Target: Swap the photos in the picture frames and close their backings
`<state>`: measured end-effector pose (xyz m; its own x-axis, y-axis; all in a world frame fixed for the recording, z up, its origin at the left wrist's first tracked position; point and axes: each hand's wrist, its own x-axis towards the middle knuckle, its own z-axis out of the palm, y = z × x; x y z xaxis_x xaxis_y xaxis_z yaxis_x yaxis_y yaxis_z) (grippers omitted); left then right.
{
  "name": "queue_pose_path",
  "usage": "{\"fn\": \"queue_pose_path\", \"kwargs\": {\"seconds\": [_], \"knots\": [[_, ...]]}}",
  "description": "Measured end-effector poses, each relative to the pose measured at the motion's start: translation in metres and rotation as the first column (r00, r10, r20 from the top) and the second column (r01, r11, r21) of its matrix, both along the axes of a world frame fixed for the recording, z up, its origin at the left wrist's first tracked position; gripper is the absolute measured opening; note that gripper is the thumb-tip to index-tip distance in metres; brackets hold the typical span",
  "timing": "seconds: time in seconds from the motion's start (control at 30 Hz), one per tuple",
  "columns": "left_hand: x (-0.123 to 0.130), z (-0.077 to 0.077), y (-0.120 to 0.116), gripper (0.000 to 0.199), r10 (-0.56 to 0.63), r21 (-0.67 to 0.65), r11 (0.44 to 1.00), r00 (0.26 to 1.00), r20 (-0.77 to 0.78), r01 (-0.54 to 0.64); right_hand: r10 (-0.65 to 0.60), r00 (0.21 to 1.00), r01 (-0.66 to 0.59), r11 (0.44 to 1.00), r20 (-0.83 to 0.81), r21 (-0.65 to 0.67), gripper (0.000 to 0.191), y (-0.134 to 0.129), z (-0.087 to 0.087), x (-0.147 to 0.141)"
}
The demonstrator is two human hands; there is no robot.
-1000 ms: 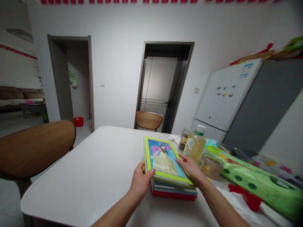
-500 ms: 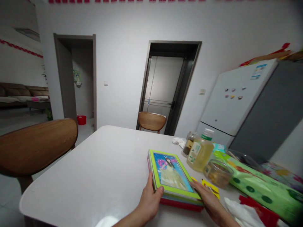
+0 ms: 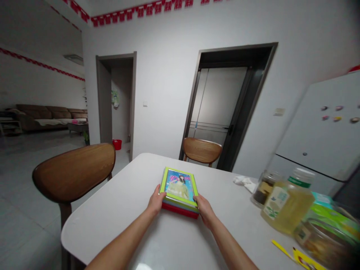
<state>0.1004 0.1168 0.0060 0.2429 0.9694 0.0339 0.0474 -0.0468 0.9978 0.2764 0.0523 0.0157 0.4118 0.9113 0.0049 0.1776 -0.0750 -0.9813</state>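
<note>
A stack of books or flat boxes (image 3: 180, 186) is on or just above the white table (image 3: 112, 210). Its top one has a lime-green border round a picture of a figure in a pale dress, and a red layer shows at the bottom. My left hand (image 3: 155, 202) grips the stack's left side, thumb on the top edge. On the right side, my right hand (image 3: 204, 210) holds it in the same way. The fingers under and behind the stack are hidden.
Along the table's right side stand a jar (image 3: 264, 189), a bottle of yellow liquid (image 3: 289, 202), a round clear container (image 3: 323, 240) and a yellow packet (image 3: 306, 260). Crumpled tissue (image 3: 244, 182) lies behind. Wooden chairs (image 3: 75, 172) stand left and at the far edge.
Both hands have carried the stack left and farther from the table's right-hand items, toward the middle. The camera view has turned, so the bottle and containers appear farther right.
</note>
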Motion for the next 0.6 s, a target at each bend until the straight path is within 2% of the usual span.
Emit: {"fn": "queue_pose_path", "kwargs": {"seconds": [0.17, 0.27, 0.4, 0.5, 0.6], "knots": [[-0.005, 0.002, 0.021, 0.048, 0.040, 0.005, 0.999, 0.999, 0.021, -0.040, -0.005, 0.995, 0.005, 1.000, 0.098, 0.006, 0.039, 0.030, 0.002, -0.005], [-0.007, -0.001, 0.021, 0.048, 0.061, -0.007, 0.998, 0.998, 0.034, -0.061, -0.050, 0.985, 0.051, 0.999, 0.164, 0.001, 0.043, 0.031, 0.004, -0.002], [-0.021, 0.002, 0.016, 0.049, 0.130, -0.036, 0.991, 0.990, 0.060, -0.128, -0.188, 0.949, 0.191, 0.982, 0.253, 0.016, 0.054, 0.025, 0.009, 0.006], [-0.031, 0.026, 0.008, 0.054, 0.199, -0.043, 0.980, 0.974, 0.108, -0.196, -0.267, 0.916, 0.259, 0.964, 0.299, 0.068, 0.065, 0.020, 0.027, -0.002], [-0.029, 0.075, -0.010, 0.057, 0.172, 0.012, 0.984, 0.961, 0.218, -0.179, -0.221, 0.933, 0.178, 0.969, 0.284, 0.169, 0.066, 0.010, 0.064, -0.032]]}}
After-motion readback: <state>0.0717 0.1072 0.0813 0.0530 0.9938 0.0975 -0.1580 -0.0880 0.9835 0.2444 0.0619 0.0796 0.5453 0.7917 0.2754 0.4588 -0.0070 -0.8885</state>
